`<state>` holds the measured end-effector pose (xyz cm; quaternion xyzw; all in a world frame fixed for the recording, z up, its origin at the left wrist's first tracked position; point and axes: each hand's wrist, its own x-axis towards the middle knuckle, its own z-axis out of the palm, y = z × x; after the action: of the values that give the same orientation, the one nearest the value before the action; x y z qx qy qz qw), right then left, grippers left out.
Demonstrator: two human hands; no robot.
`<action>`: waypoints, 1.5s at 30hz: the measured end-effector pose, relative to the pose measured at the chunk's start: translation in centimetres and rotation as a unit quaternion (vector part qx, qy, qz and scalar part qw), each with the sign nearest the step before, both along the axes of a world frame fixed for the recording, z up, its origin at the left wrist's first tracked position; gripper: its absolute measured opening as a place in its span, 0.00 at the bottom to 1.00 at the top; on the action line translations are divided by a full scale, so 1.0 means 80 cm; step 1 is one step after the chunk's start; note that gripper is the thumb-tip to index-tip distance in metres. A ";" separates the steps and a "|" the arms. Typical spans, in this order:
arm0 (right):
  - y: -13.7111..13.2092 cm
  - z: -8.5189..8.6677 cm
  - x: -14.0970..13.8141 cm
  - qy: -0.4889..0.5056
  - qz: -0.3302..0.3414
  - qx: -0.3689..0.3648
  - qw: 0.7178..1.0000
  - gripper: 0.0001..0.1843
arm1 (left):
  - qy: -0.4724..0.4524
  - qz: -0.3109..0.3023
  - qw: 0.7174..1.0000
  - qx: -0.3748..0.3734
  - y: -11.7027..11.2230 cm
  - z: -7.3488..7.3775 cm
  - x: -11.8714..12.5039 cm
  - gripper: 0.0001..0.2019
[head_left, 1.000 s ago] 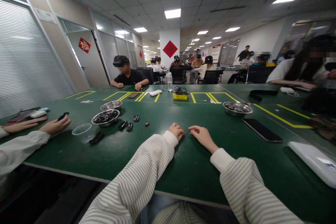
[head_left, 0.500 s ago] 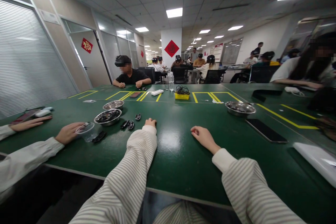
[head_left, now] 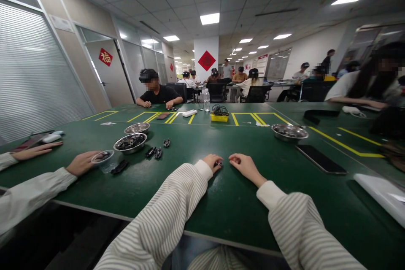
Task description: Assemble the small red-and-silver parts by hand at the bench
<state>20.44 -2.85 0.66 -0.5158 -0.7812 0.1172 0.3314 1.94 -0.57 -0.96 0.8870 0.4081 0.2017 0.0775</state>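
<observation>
In the middle of the green table point(head_left: 202, 194), my left hand point(head_left: 211, 162) is closed around a small dark, shiny part point(head_left: 218, 163) that shows at its fingertips. A short gap to the right, my right hand point(head_left: 244, 166) rests on the tabletop with its fingers curled together. Whether anything is inside those fingers is hidden. Left of my hands lie several small black parts point(head_left: 155, 152), close to a steel bowl point(head_left: 130, 150) full of similar dark pieces. Another steel bowl point(head_left: 289, 138) stands beyond my right hand, also with pieces inside.
At left, a neighbour's hand point(head_left: 82, 163) touches a clear plastic cup point(head_left: 104, 168) beside a black piece point(head_left: 120, 167). A phone point(head_left: 320, 159) and a white object point(head_left: 381, 196) lie at right. Farther back are a yellow box point(head_left: 219, 117) of cables and a bottle point(head_left: 206, 100).
My left hand has moved right and nearer, from beside the loose black parts to close by my right hand, and a small dark part now shows in it. My right hand has hardly moved.
</observation>
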 end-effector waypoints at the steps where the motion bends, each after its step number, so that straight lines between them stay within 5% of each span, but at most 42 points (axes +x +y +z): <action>1: 0.000 0.000 -0.001 0.011 0.002 -0.002 1.000 0.10 | 0.001 0.011 1.000 -0.001 0.000 0.001 0.000 0.13; 9: 0.006 -0.003 0.008 -0.024 -0.091 -0.005 0.996 0.09 | 0.018 0.056 0.998 0.013 -0.002 0.006 0.016 0.10; 25: -0.004 0.007 0.002 -0.042 -0.088 0.001 0.995 0.08 | 0.026 0.037 0.999 0.030 -0.002 0.002 0.021 0.11; 38: 0.004 0.001 0.004 0.007 -0.019 -0.089 0.996 0.12 | 0.026 0.030 0.999 0.034 -0.004 0.004 0.020 0.11; 45: 0.004 0.001 0.002 -0.017 0.021 -0.074 0.997 0.11 | 0.022 0.029 0.999 0.029 -0.003 0.003 0.021 0.11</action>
<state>20.61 -2.52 0.72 -0.5240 -0.7869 0.1728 0.2763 3.58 -0.78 -0.71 0.8806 0.4296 0.1962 0.0374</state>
